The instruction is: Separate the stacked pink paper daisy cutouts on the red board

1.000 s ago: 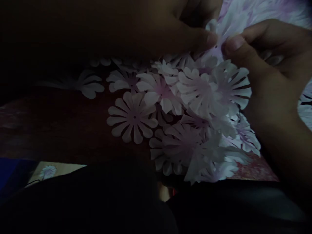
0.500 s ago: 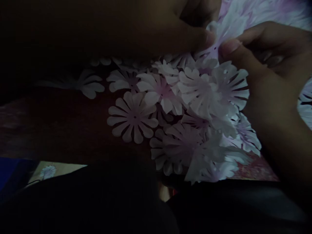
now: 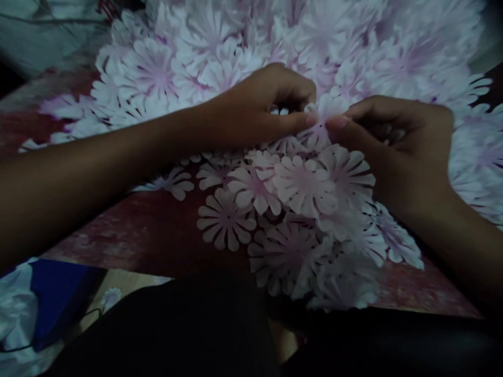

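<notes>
Between my two hands is a pale pink-white artificial flower petal layer (image 3: 321, 124), with a small dark hole at its centre. My left hand (image 3: 271, 107) pinches its left edge between thumb and fingers. On the other side, my right hand (image 3: 404, 141) grips the right edge, thumb in front and fingers curled behind. Just below the hands lies a loose cluster of similar petal layers (image 3: 304, 183), many overlapping. One round petal layer (image 3: 227, 219) lies flat at the left of that cluster.
A large heap of white and pink petal layers (image 3: 212, 36) fills the back of the red table (image 3: 126, 230). Below the table's front edge at left are a blue object (image 3: 63, 293), a whitish plastic bag (image 3: 18, 298) and a fallen petal layer (image 3: 111, 297). My dark-clothed legs (image 3: 188, 330) are underneath.
The view has pulled back and lifted, so the big heap and both forearms now show. Both hands still hold the petal layer, which now appears lower and further left in view.
</notes>
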Tool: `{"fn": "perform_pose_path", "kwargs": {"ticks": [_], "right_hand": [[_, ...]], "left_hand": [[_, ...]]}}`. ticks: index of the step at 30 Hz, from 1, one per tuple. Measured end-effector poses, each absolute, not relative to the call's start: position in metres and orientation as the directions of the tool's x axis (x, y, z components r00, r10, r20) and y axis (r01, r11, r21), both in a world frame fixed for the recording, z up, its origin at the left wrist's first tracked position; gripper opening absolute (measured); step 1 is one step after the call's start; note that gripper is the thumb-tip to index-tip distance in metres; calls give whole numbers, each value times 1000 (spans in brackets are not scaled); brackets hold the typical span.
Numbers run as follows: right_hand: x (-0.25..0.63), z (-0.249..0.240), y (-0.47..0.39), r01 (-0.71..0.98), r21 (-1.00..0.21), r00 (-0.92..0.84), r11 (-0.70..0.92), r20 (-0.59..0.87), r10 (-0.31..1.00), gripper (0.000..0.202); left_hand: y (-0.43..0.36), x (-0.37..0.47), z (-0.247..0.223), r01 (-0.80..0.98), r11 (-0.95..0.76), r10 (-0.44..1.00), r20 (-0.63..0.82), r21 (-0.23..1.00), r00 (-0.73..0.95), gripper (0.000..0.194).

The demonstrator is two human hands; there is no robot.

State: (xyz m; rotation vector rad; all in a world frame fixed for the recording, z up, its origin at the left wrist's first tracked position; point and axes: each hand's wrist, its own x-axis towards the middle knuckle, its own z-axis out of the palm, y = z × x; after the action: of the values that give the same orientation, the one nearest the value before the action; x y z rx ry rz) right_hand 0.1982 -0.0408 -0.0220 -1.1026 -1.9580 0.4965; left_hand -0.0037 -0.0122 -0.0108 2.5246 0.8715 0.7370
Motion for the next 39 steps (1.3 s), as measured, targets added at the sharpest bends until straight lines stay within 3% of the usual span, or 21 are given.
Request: {"fn": "perform_pose_path", "kwargs": {"ticks": [13,25,32,39], "right_hand": [[206,-19,-37,628,-603,-325,493,372,869,27],[205,-13,-40,443,-803,-389,398,228,893,29],[205,-17,-37,428,-816,-356,388,242,902,17],[202,-14,-37,414,-812,-370,412,264,891,19]], "left_hand": [[-16,-3,-3,448,-634,703,229,630,673,37],[-12,-3,0,456,-575,712,141,679,687,45],[-13,-4,-1,417,-548,730,171,725,662,44],[-14,-4,-1,352,-523,731,195,776,654,40]]}}
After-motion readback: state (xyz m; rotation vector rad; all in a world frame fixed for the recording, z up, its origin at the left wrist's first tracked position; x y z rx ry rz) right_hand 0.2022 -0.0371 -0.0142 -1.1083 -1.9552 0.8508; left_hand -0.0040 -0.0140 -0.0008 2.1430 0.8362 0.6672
